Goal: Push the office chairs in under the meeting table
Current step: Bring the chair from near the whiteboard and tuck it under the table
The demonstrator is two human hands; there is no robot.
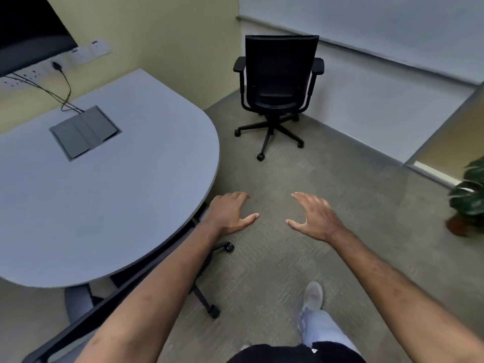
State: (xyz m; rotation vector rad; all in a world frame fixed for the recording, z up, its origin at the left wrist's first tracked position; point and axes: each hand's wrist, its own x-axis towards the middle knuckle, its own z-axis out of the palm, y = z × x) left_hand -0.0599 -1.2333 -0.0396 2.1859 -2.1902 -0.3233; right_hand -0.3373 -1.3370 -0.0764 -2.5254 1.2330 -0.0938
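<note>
At the left, the grey meeting table fills the near side of the room, its rounded end toward the open carpet. A chair base with castors shows beneath its edge, apparently already tucked in, though most of it is hidden. The left hand hovers just off the table's curve, fingers loosely spread, holding nothing. The right hand beside it is equally open and empty. The black office chair stands well apart, straight ahead in the far corner, its seat facing the person, roughly equidistant from both hands, perhaps slightly nearer the right.
</note>
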